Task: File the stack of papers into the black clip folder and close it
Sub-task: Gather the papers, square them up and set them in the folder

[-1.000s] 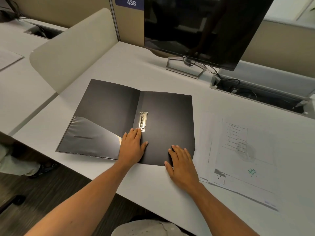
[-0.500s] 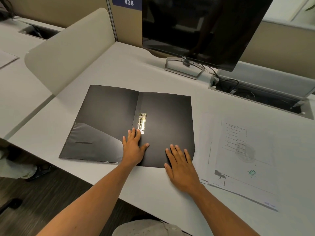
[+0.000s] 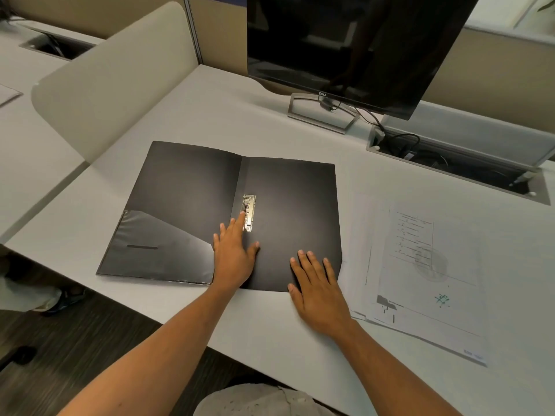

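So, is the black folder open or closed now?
Open: the black folder lies spread flat on the desk, its metal clip exposed.

A white desk (image 3: 186, 121) filled the view, a dark monitor (image 3: 345, 46) stood far right, beige dividers (image 3: 114, 76) rose left, over dark wood-grain floor (image 3: 75, 340).

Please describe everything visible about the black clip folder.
The black clip folder lies open and flat on the white desk, matte like plastic. A metal clip sits by its spine; a glossy pocket fills the left cover's lower corner. The left hand touches the clip; the right hand rests on the right cover's lower edge.
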Demonstrator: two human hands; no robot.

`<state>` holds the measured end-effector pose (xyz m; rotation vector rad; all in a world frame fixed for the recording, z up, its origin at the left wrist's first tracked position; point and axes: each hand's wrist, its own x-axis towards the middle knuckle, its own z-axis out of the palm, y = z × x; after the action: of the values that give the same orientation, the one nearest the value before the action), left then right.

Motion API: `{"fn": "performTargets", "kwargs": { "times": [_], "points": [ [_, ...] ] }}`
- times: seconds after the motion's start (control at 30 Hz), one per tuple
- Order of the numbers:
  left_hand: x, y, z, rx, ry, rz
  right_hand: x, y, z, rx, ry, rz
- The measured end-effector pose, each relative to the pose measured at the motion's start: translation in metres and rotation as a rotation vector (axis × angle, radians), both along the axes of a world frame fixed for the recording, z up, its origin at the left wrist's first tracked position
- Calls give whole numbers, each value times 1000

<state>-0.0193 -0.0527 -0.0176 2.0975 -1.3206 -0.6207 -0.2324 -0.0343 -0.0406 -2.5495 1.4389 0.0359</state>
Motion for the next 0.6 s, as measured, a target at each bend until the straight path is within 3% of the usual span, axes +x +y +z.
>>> {"fn": "performTargets", "kwargs": {
  "times": [0.23,0.4,0.6],
  "points": [
    [32,-32,23,-324,-61,-63,0,-1,-2,32,-16,-12],
    [47,-71,36,-319,-140,-58,-1,-1,-3,39,-33,-20],
    [46,-104,37,-204,-68,-8,0,0,0,40,-49,-26]
  ]
}}
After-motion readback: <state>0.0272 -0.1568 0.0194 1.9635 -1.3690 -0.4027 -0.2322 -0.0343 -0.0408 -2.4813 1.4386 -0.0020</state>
